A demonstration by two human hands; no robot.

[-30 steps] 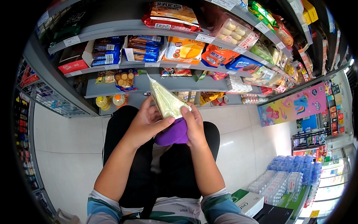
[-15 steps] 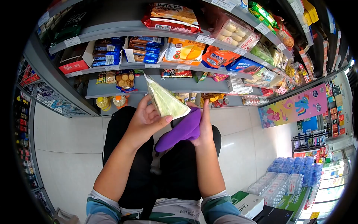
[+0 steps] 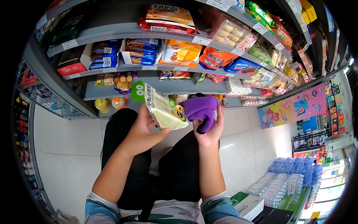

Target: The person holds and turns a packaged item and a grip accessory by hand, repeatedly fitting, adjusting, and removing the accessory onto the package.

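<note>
My left hand (image 3: 143,130) grips a triangular pack of sandwich bread (image 3: 162,114) with a green top corner and an avocado picture, holding it tilted above my knees. In my right hand (image 3: 211,131) rests a bunched purple cloth (image 3: 200,108) with black trim, its exact kind unclear. The fingers are partly hidden behind the cloth, while the thumb stands along its right side. The cloth and the pack's lower right edge are close together, and I cannot tell whether they touch.
Shelves ahead carry blue-wrapped snacks (image 3: 141,51), an orange cake pack (image 3: 181,52), a red biscuit pack (image 3: 167,18) and a blue cookie box (image 3: 242,66). A wire rack (image 3: 41,95) stands left. Bottled water packs (image 3: 278,186) and a white-green box (image 3: 247,206) are at lower right.
The pack has turned, so its printed face and green corner now show. The purple cloth has moved up and right with my right hand, which has turned more palm-up.
</note>
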